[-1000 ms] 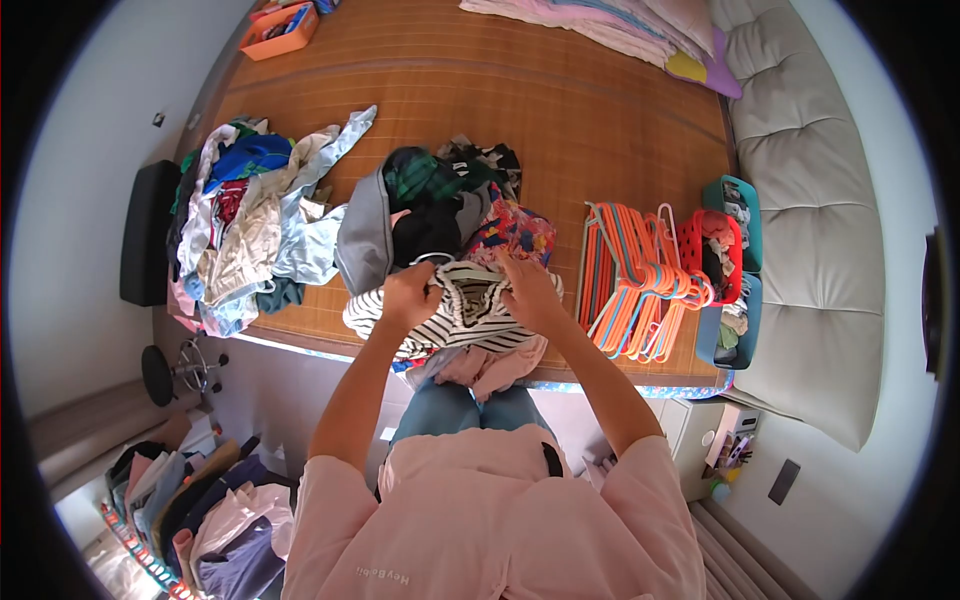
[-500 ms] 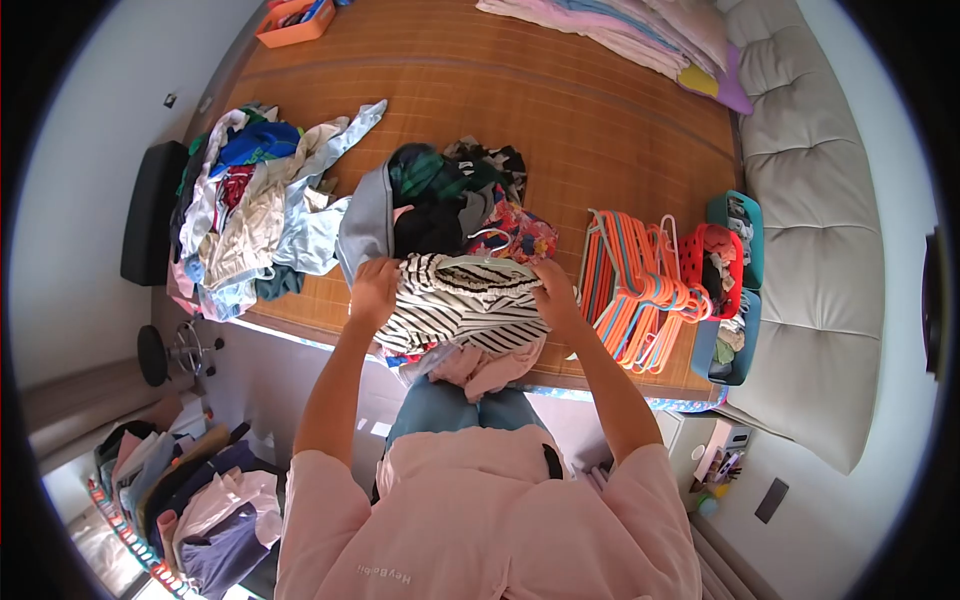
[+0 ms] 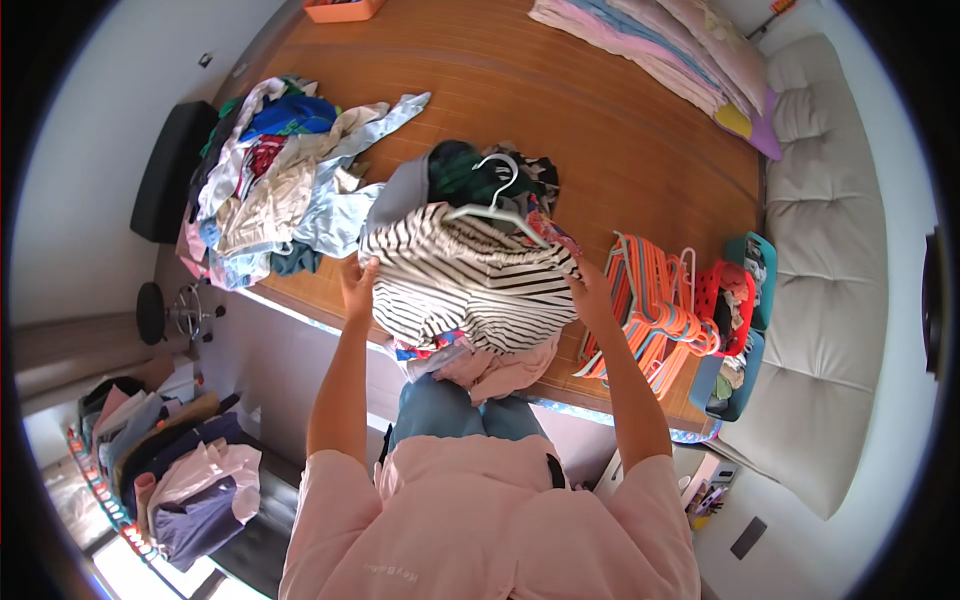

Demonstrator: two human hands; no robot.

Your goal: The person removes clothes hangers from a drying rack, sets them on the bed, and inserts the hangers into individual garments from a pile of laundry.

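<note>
Tugging unevenly could, I judge, work the white hanger (image 3: pixel 495 212) out of the wide gathered opening of the striped garment (image 3: pixel 440 285), whose loose cloth looks apt to slide. The garment spans the space between my left hand (image 3: pixel 358 290) and right hand (image 3: pixel 592 298), fingers closed on its opposite side edges, the mixed clothes pile (image 3: pixel 455 175) just beyond.

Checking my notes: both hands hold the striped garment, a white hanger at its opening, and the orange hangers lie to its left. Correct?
One error: the head view shows the orange hangers to the right of the striped garment. Left hand and right hand do hold it, the white hanger at its opening.
</note>
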